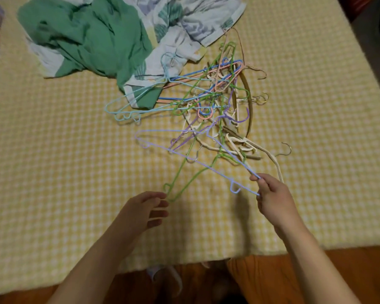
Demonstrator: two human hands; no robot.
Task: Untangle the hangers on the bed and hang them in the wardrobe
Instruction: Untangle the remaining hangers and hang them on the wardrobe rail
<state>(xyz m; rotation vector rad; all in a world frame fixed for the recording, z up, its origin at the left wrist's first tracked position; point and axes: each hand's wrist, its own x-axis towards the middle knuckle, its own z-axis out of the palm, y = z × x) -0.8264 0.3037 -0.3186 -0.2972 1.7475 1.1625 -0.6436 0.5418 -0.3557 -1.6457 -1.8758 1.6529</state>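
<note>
- No brand, label or writing can be read.
- Tangled hangers (215, 106) lie on the yellow checked bed (53, 172), at about 1 o'clock from the hands.
- Right hand (272, 198) pinches the lilac hanger (206, 165).
- Left hand (145, 211), fingers relaxed, touches the green hanger (180, 181).
- A crumpled green-and-leaf-print sheet (86, 36) lies at 11 o'clock, overlapping the pile.

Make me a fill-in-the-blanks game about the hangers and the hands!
1. The right hand pinches the corner of the ____ hanger.
2. The left hand touches the tip of a ____ hanger.
3. The hanger pile lies on a yellow checked ____.
4. Beside the pile lies a crumpled green ____.

Missing: lilac; green; bedspread; cloth
</note>
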